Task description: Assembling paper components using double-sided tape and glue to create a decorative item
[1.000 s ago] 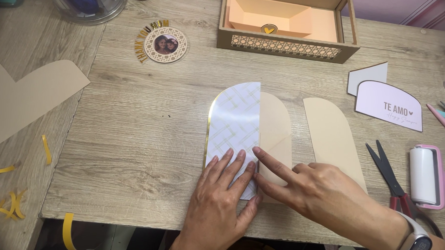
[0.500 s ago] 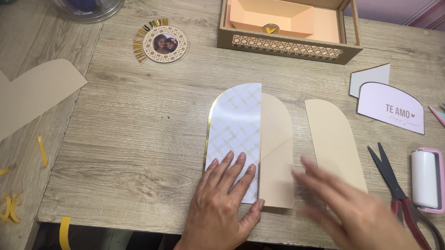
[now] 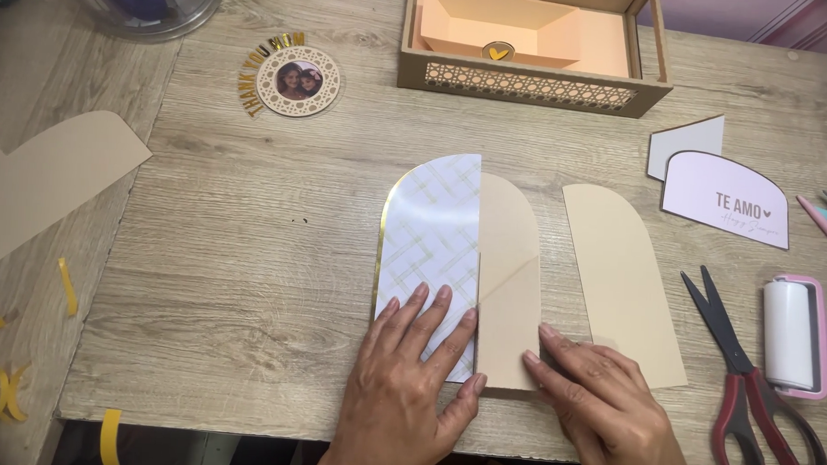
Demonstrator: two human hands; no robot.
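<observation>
Nearest the camera, the left hand lies flat, fingers spread wide, palm down on the lower end of the patterned panel. It grips nothing; it pins. The right hand lies beside it, also flat and holding nothing, fingertips pressed on the lower right corner of the tan panel.

The two panels lie mid-table, long edges meeting; the patterned one appears to overlap the tan one slightly at the seam. Together they form one arch.

Judgement: the step in hand is aligning and pressing the two halves together. The next move calls for firm, even pressure along the seam, with the left hand holding the panel against any shift.

A second tan half-arch lies apart to the right. Beyond that, scissors and a roller. Farthest, a box and a round photo tag.
</observation>
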